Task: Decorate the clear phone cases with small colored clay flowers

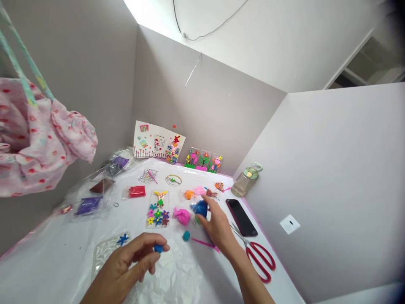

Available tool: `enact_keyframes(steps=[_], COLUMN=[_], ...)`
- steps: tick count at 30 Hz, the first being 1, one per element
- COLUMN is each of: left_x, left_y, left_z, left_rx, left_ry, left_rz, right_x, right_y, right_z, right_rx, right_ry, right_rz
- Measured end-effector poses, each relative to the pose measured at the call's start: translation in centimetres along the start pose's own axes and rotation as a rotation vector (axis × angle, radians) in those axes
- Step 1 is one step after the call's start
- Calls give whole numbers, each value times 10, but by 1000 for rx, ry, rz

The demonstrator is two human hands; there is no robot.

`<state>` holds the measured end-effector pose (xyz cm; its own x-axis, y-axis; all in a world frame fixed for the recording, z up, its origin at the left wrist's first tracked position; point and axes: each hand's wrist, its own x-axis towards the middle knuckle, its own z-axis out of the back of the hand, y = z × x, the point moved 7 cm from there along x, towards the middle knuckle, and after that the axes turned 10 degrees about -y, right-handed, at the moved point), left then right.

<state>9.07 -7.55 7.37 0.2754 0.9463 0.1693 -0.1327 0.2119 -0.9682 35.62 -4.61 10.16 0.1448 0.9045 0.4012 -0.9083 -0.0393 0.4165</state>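
Between the thumb and fingertips of my left hand (136, 257) is a small lump of blue clay (158, 248). My right hand (217, 221) has its thumb and fingers around a bag of blue clay (200, 208). Just left of that bag lies a bag of pink clay (182, 216). A teal clay ball (186, 236) and a pink stick tool (205, 243) rest on the sheet nearer to me. Beside my left hand, a clear textured case (106, 253) carries a blue clay flower (122, 239). Another clear case (157, 209) bears a clay rabbit and several colourful flowers.
Red-handled scissors (257, 257) and a phone (242, 217) lie to the right, with a bottle (245, 181) behind them. Bags of red clay (136, 191) and purple clay (89, 205) lie left. Decorated panels (204, 160) lean on the back wall; a pink cloth bag (41, 139) hangs left.
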Motion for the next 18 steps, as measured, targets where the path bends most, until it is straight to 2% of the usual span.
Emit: enact_keyframes(steps=[3,5,7,10,15,18], left_x=[2,2,1,-1,-15,-32], left_y=[-14,-18,-16,-2,27,40], left_z=[9,13,15,19,21,24], left_rx=[123,190,239,254,245,182], left_ry=[-126,-194,-235,-220,-80,-76], left_rz=[-82,-142,-175,-147,-60,-30], right_x=[-43,-66,-79,-89,-117,-145], right_y=[52,74,85,87,75,71], right_z=[6,7,5,-3,-30,-43], right_rx=[206,274,303,338,437,474], right_ry=[-58,-124,-186,-220,-117,-64], right_rz=[265,342,345,311,188,104])
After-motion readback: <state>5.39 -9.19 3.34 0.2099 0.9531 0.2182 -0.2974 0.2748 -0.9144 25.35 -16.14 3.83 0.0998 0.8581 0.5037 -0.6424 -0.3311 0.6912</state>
